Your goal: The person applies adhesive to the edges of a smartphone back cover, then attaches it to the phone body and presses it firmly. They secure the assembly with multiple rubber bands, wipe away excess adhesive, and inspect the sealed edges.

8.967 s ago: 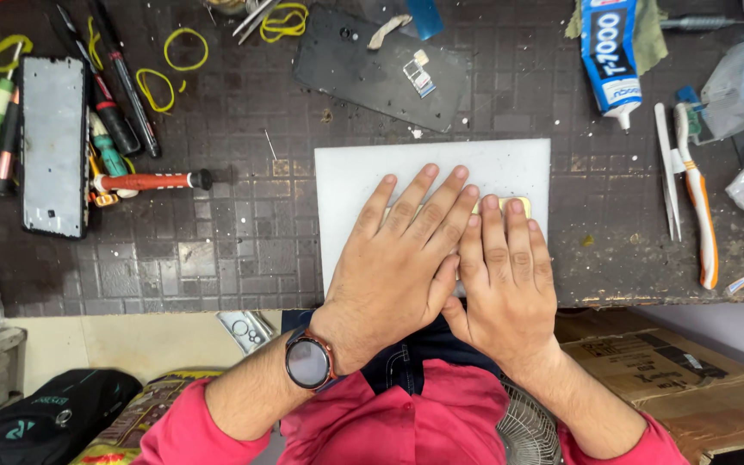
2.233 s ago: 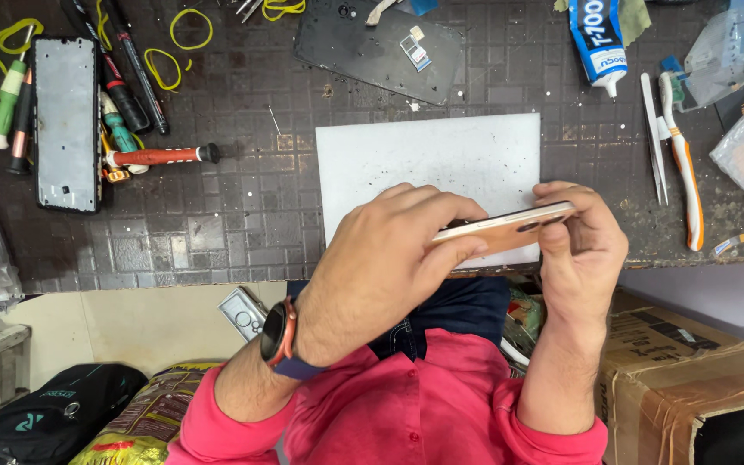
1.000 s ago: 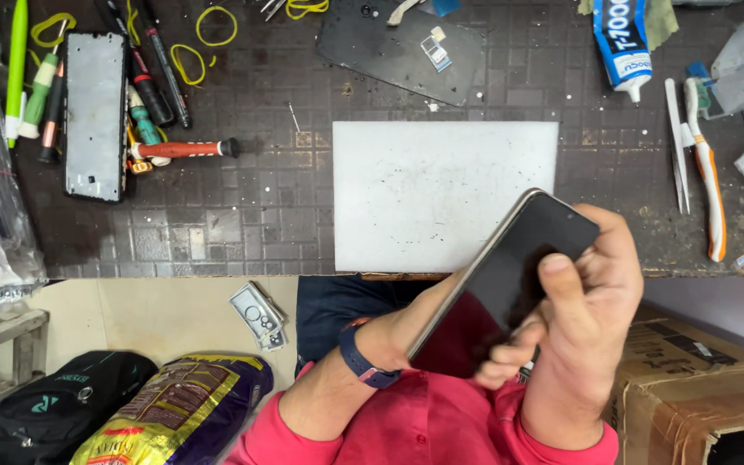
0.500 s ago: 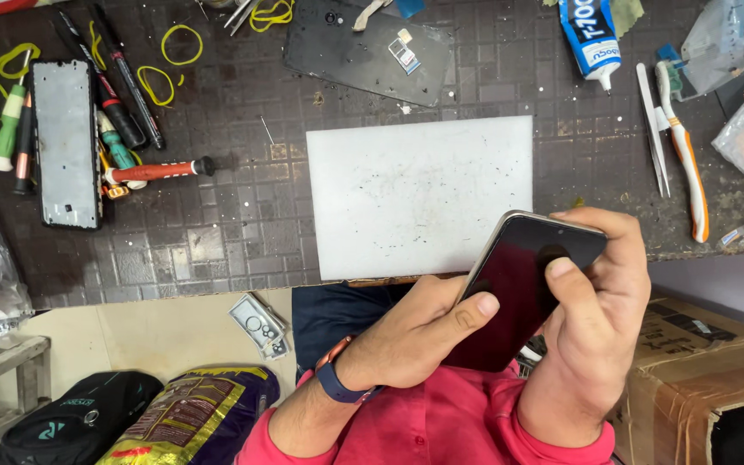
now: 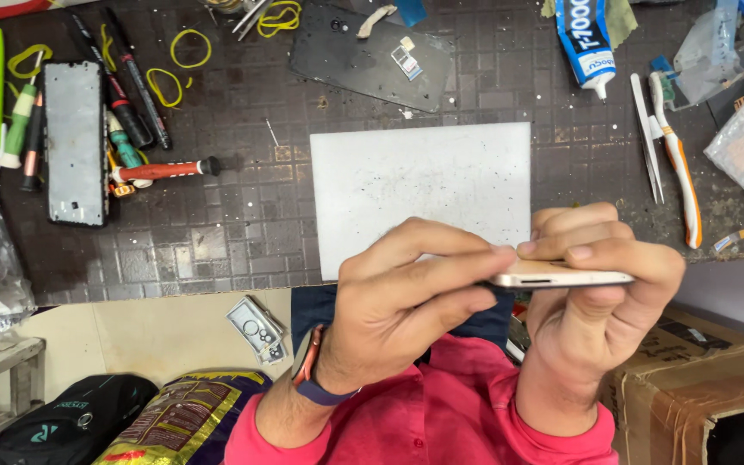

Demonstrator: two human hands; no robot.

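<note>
1. The left hand (image 5: 406, 306) is curled around the left part of a gold-edged smartphone (image 5: 561, 277), thumb on top and fingers folded beneath, gripping it firmly.
2. The right hand (image 5: 600, 297) closes on the same phone from the 3 o'clock side, its fingers (image 5: 574, 237) wrapped over the top edge and the palm under it.
3. The phone is held edge-on to the camera, level, above the near edge of the workbench and just at 6 o'clock of the white work mat (image 5: 419, 185); its slim side with a small slot faces the viewer.
4. Judging from this grip, the side seam is being inspected or pressed. Done well, this means even pressure along the frame, thumbs kept flat, no twisting between the two hands, and the phone kept over the mat rather than past the bench edge.
5. At 10 o'clock lie a bare phone frame (image 5: 75, 142) and a red-handled screwdriver (image 5: 165, 170); at 1 o'clock a glue tube (image 5: 585, 39); at 3 o'clock tweezers (image 5: 645, 133).
</note>
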